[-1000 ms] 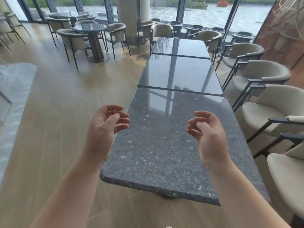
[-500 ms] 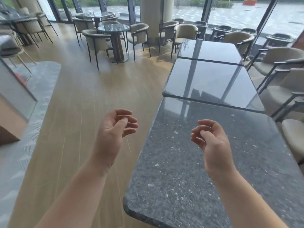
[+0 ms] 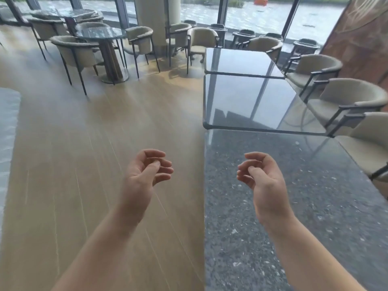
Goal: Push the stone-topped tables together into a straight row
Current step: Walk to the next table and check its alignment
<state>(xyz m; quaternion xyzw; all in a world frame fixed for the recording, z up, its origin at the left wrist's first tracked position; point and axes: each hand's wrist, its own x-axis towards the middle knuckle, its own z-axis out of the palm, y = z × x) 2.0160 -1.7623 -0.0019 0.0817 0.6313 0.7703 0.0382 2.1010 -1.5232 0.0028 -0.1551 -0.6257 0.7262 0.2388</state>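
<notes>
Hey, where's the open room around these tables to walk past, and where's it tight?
Open: the wooden floor left of the table row, bounded far off by the round table and its chairs. Tight: the row's right side, where armchairs sit close against the table edges.

Bright daylight, entering through the windows (image 3: 258,19) along the top of the frame. Strong sky glare on the two farther stone tabletops (image 3: 252,97), right of centre. Soft chair shadows on the wooden floor (image 3: 84,143), upper centre. Upper left smeared and blurred. Wide-angle bowing of straight lines at the edges. Both forearms at the bottom are sharp enough.
</notes>
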